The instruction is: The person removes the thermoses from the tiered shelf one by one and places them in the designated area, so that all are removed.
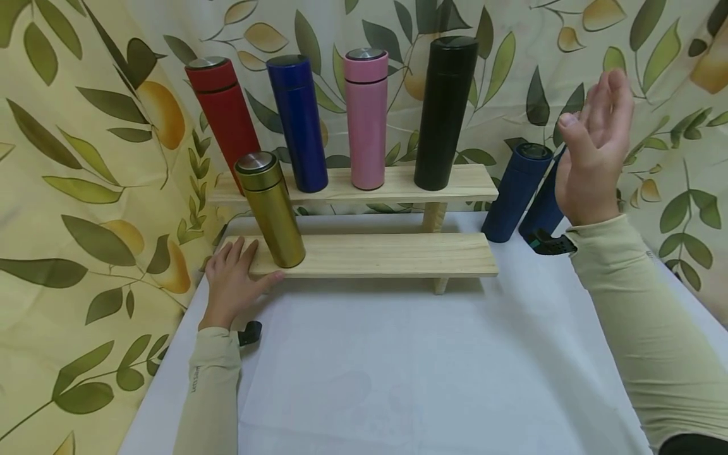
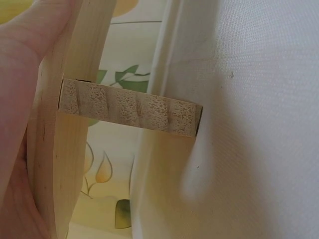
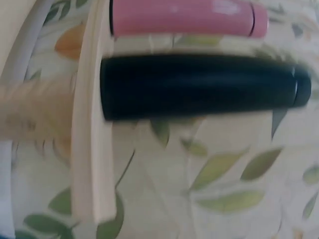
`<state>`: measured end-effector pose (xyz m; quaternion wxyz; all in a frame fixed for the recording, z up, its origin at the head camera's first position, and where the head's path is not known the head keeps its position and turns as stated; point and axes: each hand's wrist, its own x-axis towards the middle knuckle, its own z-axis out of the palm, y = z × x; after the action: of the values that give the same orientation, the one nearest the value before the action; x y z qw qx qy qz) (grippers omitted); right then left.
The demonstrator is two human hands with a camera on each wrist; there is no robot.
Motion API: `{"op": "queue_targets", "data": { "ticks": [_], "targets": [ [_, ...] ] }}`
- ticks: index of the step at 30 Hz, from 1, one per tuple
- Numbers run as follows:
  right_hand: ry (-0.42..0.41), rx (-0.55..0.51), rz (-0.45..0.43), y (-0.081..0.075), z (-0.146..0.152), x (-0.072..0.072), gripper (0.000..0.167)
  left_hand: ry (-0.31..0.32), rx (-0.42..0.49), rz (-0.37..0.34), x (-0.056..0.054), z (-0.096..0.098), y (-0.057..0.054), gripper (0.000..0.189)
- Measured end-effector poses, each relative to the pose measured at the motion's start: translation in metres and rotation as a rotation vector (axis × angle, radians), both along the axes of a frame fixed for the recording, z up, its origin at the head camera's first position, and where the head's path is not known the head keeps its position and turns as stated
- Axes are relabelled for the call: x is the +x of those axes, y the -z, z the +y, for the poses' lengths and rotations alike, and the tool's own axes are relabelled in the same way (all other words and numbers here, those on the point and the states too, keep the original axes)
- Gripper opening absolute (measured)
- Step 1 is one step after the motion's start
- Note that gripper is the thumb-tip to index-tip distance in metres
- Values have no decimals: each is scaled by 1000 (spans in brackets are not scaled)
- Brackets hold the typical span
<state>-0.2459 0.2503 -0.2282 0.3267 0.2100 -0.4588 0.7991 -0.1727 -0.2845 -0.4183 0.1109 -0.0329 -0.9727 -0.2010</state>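
My left hand (image 1: 232, 281) rests on the left end of the lower shelf of a wooden two-tier rack (image 1: 392, 255). Its fingers lie spread over the board, and the thumb stretches along the front edge, close beside the base of a gold thermos bottle (image 1: 270, 212). From the left wrist, the board's edge (image 2: 44, 149) shows against the palm. My right hand (image 1: 597, 142) is raised at the right, holding nothing, fingers extended. Behind it stand two dark blue bottles (image 1: 516, 193), one partly covered by the hand. A black bottle (image 3: 199, 87) fills the middle of the right wrist view.
On the upper shelf (image 1: 338, 182) stand a red bottle (image 1: 223, 110), a blue bottle (image 1: 298, 123), a pink bottle (image 1: 366, 120) and the black one. A white cloth (image 1: 398, 373) covers the table. Leaf-patterned curtain (image 1: 85, 208) hangs behind and at the left.
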Motion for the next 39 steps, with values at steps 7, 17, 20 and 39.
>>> {"op": "queue_targets", "data": {
  "ticks": [7, 17, 20, 39],
  "targets": [
    [-97, 18, 108, -3, -40, 11, 100, 9, -6, 11, -1, 1, -1, 102],
    [-299, 60, 111, -6, -87, 18, 104, 2, -12, 1, -2, 0, -2, 102],
    [-317, 89, 114, -5, -100, 18, 104, 0, -14, -1, -1, -1, -3, 102],
    [-470, 394, -9, 19, -157, 24, 87, 4, -8, 8, 0, -2, 2, 102]
  ]
}}
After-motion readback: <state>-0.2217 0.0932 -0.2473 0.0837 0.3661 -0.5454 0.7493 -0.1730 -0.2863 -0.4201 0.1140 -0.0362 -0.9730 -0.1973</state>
